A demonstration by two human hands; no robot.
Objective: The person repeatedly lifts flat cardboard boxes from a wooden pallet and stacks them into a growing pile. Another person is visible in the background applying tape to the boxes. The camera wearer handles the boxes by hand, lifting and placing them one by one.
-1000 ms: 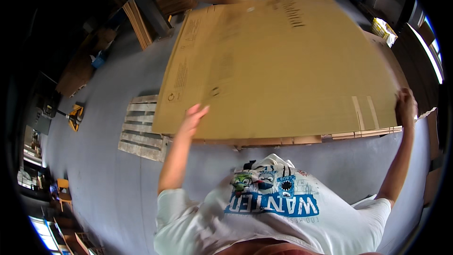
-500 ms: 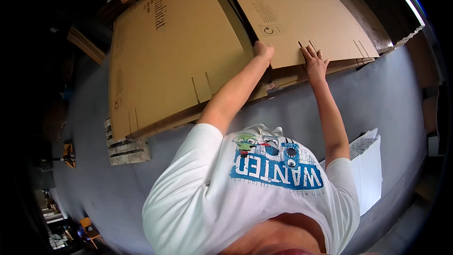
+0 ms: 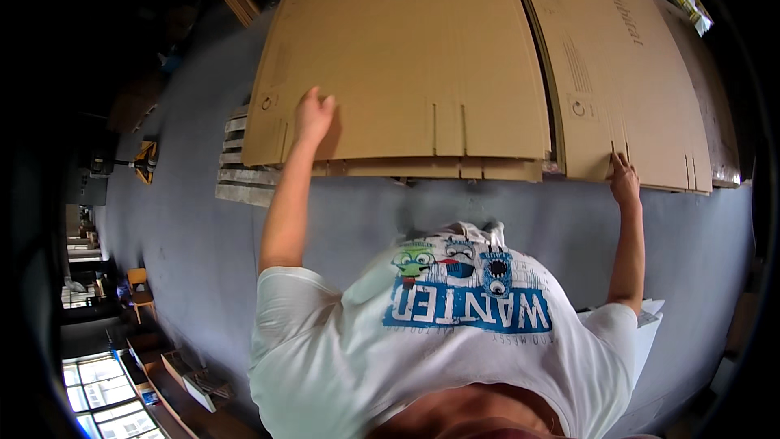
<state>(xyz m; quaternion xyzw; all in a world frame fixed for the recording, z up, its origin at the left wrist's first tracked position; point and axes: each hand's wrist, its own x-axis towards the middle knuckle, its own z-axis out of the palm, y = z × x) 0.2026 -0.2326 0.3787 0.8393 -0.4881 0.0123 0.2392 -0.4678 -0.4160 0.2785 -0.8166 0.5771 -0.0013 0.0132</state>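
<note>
A grey floor runs through a dim workshop, with a wooden pallet carrying stacks of flattened cardboard. The left hand lies on the near left corner of the left cardboard sheet, fingers curled loosely, grasping nothing. The right hand pinches the near edge of the right cardboard sheet, arm stretched forward.

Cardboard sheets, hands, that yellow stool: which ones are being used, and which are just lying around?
In use:
- left hand, flat on the left cardboard sheet
- right hand, at the near edge of the right cardboard sheet
- pallet under the sheets

Lying about:
- yellow stool
- yellow tool on the floor
- white box
</note>
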